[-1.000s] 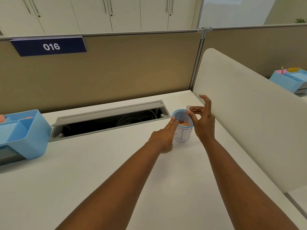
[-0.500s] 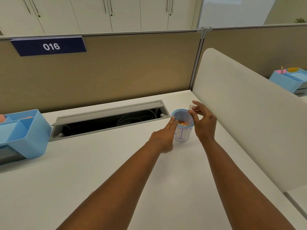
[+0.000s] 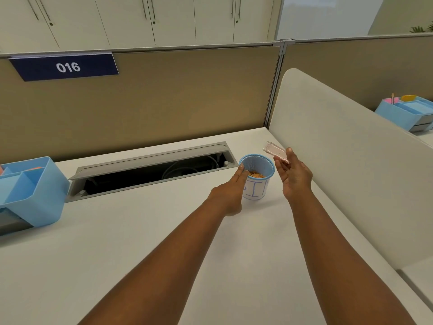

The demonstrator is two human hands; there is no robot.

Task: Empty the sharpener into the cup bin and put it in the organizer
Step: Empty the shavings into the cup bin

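Right fingers (image 3: 282,168): pinched with the thumb on the sharpener (image 3: 276,154), which is held tilted. Right hand (image 3: 294,178): drawn back from over the rim to 1 o'clock of the cup (image 3: 257,193).

Left hand (image 3: 230,191): fingers straight, together, laid against the cup at 9 o'clock.

Shavings (image 3: 256,175): seen inside.

Emptying is judged done; the organizer (image 3: 35,195), far at 9 o'clock, is judged next.

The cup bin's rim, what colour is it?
Light blue mesh on the cup bin, clearest in the head view.
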